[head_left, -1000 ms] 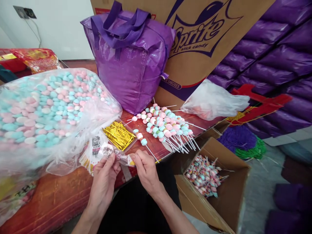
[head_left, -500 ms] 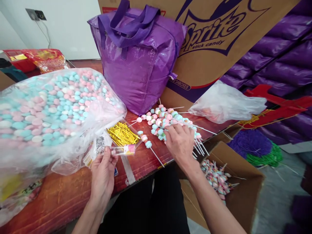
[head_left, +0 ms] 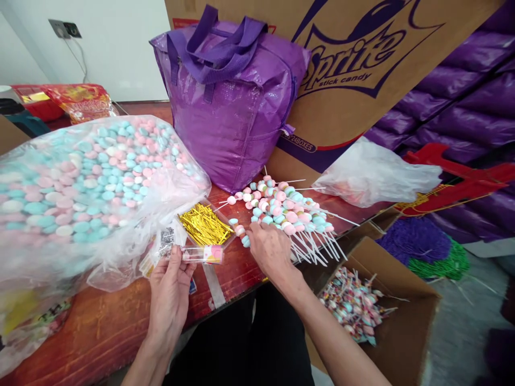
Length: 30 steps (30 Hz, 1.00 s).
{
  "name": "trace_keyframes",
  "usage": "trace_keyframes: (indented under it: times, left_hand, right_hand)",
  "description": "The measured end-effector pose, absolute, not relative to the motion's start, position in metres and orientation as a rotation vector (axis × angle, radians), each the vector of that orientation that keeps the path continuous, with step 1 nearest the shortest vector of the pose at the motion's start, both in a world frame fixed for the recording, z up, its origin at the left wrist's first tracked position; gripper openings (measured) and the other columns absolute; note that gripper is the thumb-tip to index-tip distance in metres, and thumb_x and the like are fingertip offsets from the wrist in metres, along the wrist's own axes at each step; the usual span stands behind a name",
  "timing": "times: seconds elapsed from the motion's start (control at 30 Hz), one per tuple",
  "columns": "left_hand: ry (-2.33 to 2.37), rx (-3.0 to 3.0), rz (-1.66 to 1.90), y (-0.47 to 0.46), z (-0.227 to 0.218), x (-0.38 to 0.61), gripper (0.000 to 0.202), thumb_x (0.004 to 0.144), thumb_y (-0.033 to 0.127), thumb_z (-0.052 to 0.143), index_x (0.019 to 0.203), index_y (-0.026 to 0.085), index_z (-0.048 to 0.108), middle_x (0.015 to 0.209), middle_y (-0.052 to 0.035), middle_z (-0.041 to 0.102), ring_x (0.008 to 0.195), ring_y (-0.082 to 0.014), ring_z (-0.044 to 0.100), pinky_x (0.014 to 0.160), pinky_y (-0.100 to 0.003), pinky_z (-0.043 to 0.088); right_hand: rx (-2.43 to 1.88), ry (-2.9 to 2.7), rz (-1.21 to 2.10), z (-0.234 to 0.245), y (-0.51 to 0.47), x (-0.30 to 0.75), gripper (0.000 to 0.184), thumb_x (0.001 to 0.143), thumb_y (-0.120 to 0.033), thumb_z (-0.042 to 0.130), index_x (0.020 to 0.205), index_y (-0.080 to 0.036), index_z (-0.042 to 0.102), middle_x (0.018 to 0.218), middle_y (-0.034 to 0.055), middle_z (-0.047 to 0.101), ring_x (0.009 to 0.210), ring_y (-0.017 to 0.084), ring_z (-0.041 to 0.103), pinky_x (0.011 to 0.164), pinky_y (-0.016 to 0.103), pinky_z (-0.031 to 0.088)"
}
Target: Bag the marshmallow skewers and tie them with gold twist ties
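Observation:
Between the thumb and fingers of my left hand [head_left: 173, 284] is a small clear plastic bag [head_left: 212, 254] with a pink and yellow print. My right hand [head_left: 270, 249] is closed at a lone candy stick [head_left: 240, 230] threaded with pink, white and blue pieces; the hand hides its white stick. Just beyond lies a pile of similar candy sticks [head_left: 289, 209], their white ends pointing toward the table's front edge. Gold twist ties [head_left: 205, 224] lie in a clear packet beside my left hand.
A big clear sack of pastel candies [head_left: 104, 177] fills the table's left. Behind stand a purple bag [head_left: 225, 107] and a printed carton [head_left: 346, 64]. A white plastic bag [head_left: 374, 169] sits at right. Below the edge, an open cardboard box [head_left: 406, 311] holds wrapped candy sticks [head_left: 358, 305].
My right hand has moved left from the candy stick pile to the lone candy stick, uncovering more of the pile. My left hand keeps the small bag in nearly the same place.

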<state>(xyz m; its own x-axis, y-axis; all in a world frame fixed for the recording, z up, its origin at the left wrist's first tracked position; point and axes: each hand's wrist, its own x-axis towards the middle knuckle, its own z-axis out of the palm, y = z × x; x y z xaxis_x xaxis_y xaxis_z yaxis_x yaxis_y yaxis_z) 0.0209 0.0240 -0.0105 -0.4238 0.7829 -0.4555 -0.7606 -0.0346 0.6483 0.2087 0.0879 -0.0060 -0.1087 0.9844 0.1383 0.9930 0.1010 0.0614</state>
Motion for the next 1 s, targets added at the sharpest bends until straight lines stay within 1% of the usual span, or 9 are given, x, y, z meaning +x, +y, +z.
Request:
trace_keyframes:
  times: [0.1,0.23,0.37,0.47,0.53,0.6,0.7,0.8,1.0]
  left_hand:
    - [1.061,0.066,1.714,0.023,-0.011,0.02,0.036,0.052,0.03,0.095,0.07,0.015,0.068,0.077,0.0019,0.074,0.068,-0.0087,0.067,0.064,-0.019,0.058]
    - [1.057,0.056,1.692,0.023,-0.013,0.02,0.035,0.051,0.029,0.095,0.071,0.016,0.068,0.073,0.0034,0.072,0.063,-0.0075,0.065,0.062,-0.019,0.057]
    - [1.039,0.04,1.679,0.02,-0.017,0.02,0.034,0.052,0.028,0.095,0.07,0.016,0.069,0.071,0.0032,0.071,0.063,-0.0076,0.065,0.061,-0.018,0.056]
    - [1.04,0.048,1.683,0.019,-0.017,0.019,0.031,0.055,0.027,0.093,0.072,0.016,0.07,0.072,0.0029,0.071,0.063,-0.0074,0.064,0.062,-0.018,0.056]
    - [1.049,0.072,1.676,0.019,-0.016,0.017,0.03,0.057,0.026,0.092,0.075,0.016,0.071,0.077,0.0016,0.073,0.068,-0.0091,0.066,0.064,-0.02,0.057]
    - [1.054,0.108,1.666,0.02,-0.013,0.016,0.028,0.058,0.026,0.092,0.073,0.016,0.071,0.078,0.0003,0.073,0.069,-0.0105,0.066,0.064,-0.021,0.057]
    - [1.053,0.173,1.631,0.021,-0.009,0.016,0.026,0.059,0.027,0.091,0.067,0.015,0.069,0.079,-0.003,0.075,0.069,-0.0121,0.067,0.062,-0.021,0.055]
    - [1.071,0.218,1.582,0.022,-0.009,0.017,0.026,0.06,0.029,0.09,0.066,0.015,0.068,0.083,-0.0065,0.076,0.075,-0.0152,0.069,0.066,-0.024,0.056]
    - [1.069,0.321,1.538,0.032,-0.002,0.017,0.024,0.063,0.029,0.084,0.072,0.015,0.067,0.073,-0.0037,0.07,0.069,-0.0163,0.066,0.065,-0.028,0.054]
  right_hand:
    - [-2.058,-2.261,-0.304,-0.006,0.095,0.205,0.018,0.095,-0.021,0.055,0.093,-0.015,0.072,0.089,0.0134,0.07,0.084,0.027,0.062,0.066,0.034,0.037]
    - [-1.909,-2.297,-0.577,-0.012,0.124,0.203,0.022,0.092,-0.013,0.052,0.102,-0.01,0.072,0.103,0.02,0.065,0.095,0.03,0.056,0.077,0.039,0.039]
    - [-1.856,-2.302,-0.693,-0.026,0.155,0.201,0.031,0.09,-0.003,0.042,0.099,-0.003,0.071,0.099,0.0215,0.063,0.091,0.03,0.051,0.077,0.042,0.036]
    - [-1.825,-2.34,-0.669,-0.035,0.167,0.202,0.033,0.089,-0.001,0.039,0.096,-0.002,0.072,0.097,0.0203,0.063,0.091,0.03,0.05,0.078,0.042,0.035]
    - [-1.812,-2.344,-0.649,-0.037,0.168,0.204,0.036,0.091,-0.001,0.037,0.101,-0.002,0.071,0.098,0.0196,0.063,0.092,0.03,0.049,0.079,0.043,0.034]
    - [-1.802,-2.339,-0.627,-0.038,0.165,0.205,0.035,0.093,-0.003,0.038,0.104,-0.003,0.071,0.099,0.0194,0.063,0.093,0.03,0.049,0.079,0.042,0.033]
    - [-1.779,-2.346,-0.586,-0.038,0.153,0.204,0.027,0.094,-0.012,0.046,0.095,-0.009,0.074,0.101,0.0182,0.063,0.094,0.029,0.049,0.078,0.041,0.033]
    - [-1.745,-2.334,-0.48,-0.036,0.135,0.205,0.022,0.095,-0.018,0.053,0.089,-0.014,0.074,0.098,0.0148,0.064,0.093,0.027,0.05,0.079,0.04,0.034]
    - [-1.772,-2.044,-0.222,-0.035,0.073,0.214,0.024,0.1,-0.03,0.051,0.099,-0.017,0.071,0.091,0.0093,0.068,0.081,0.022,0.058,0.076,0.033,0.039]
